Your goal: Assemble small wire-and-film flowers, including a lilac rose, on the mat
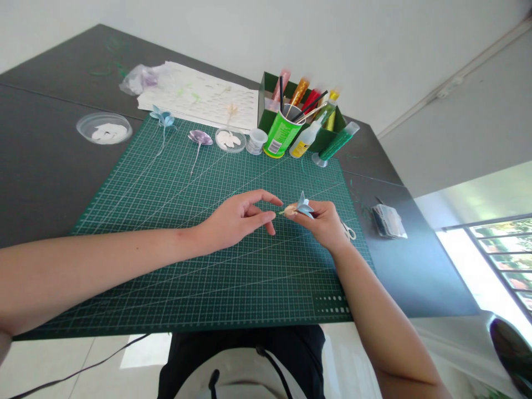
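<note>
My right hand [326, 223] is closed in a pinch on a small pale blue paper flower [302, 206] just above the green cutting mat [199, 277]. My left hand [239, 219] hovers right beside it, fingers loosely spread and empty, with the fingertips reaching toward the flower. Two other paper flowers on wire stems lie at the far side of the mat: a blue flower [163, 118] and a purple flower [200, 137].
A green organiser [270, 111] with glitter tubes, a green can [281, 133] of tools, a glue bottle [305, 140], small round dishes [230, 139], a white sheet [203, 97] and a plastic lid [103, 128] stand at the back. A small packet [388, 220] lies to the right.
</note>
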The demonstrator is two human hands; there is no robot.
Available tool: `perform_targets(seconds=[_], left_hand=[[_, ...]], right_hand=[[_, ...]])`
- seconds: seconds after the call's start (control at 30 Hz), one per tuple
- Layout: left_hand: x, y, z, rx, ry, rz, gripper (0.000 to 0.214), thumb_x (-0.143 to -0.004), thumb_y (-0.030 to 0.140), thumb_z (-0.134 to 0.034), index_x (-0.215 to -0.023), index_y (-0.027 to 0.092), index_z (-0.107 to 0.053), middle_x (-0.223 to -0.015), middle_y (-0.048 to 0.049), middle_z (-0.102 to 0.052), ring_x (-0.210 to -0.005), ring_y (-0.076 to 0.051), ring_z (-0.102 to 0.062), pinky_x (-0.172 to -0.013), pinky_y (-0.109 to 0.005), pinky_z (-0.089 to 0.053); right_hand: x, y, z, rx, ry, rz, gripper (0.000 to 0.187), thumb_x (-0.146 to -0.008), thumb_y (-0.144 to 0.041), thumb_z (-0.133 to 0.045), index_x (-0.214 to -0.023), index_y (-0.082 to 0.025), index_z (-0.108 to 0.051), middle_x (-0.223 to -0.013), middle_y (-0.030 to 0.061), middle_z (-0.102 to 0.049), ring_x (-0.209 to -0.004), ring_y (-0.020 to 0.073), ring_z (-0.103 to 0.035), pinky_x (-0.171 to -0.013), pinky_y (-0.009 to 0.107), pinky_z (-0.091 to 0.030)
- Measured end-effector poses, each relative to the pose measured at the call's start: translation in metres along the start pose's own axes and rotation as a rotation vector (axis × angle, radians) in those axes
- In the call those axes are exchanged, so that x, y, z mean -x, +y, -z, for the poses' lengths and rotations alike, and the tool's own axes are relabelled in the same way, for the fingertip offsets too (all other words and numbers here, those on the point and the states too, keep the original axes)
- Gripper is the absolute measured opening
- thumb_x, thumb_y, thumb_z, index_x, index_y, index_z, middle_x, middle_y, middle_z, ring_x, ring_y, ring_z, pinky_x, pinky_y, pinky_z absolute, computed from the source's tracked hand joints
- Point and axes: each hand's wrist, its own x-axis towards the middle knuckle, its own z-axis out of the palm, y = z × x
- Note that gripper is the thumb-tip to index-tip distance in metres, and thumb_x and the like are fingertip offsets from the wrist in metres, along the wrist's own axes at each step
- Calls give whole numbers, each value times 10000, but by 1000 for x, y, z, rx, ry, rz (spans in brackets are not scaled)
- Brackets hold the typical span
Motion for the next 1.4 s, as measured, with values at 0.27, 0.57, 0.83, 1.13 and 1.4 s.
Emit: perform_targets(seconds=[0.27, 0.57, 0.83, 1.13, 1.4], left_hand=[[-6, 2, 4, 153, 143, 71, 207, -977, 290, -604, -1121, 164, -684, -756, -22, -718, -470, -54, -410, -460, -195, -321], [-9, 3, 8, 280, 302, 190, 195, -974, 243, -615, -1136, 168, -694, -793, -22, -702, -466, -36, -371, -430, -179, -266], [-9, 1, 7, 280, 244, 205, 209, -972, 267, -629, -1148, 179, -699, -787, -23, -706, -463, -36, -373, -424, -175, -260], [-8, 0, 4, 297, 163, 195, 160, -992, 241, -598, -1110, 166, -675, -772, -17, -698, -467, -30, -382, -423, -160, -252], [-9, 0, 5, 316, 186, 220, 181, -992, 231, -593, -1141, 155, -663, -763, -19, -705, -452, -31, -368, -415, -161, -249]], right_hand=[[1, -3, 4, 38, 15, 48, 115, -798, -330, -786, -751, -233, -826, -725, 30, -748, -593, 144, -540, -566, 306, -423], [-5, 17, 24, -46, 494, 50, 123, -781, -349, -807, -761, -228, -789, -510, -42, -495, -477, 113, -394, -470, 279, -315], [-2, 6, 9, -153, 361, -15, 184, -898, -383, -712, -964, -218, -761, -1007, 51, -753, -437, 56, -495, -417, 259, -400], [3, 3, -26, -456, -127, -215, 543, -849, -402, -784, -1360, -285, -641, -1300, 95, -727, -651, 119, -716, -671, 338, -657], [10, -7, -28, 136, 191, 192, 115, -927, -217, -688, -950, -209, -801, -667, -9, -714, -576, 128, -659, -591, 280, -554]])
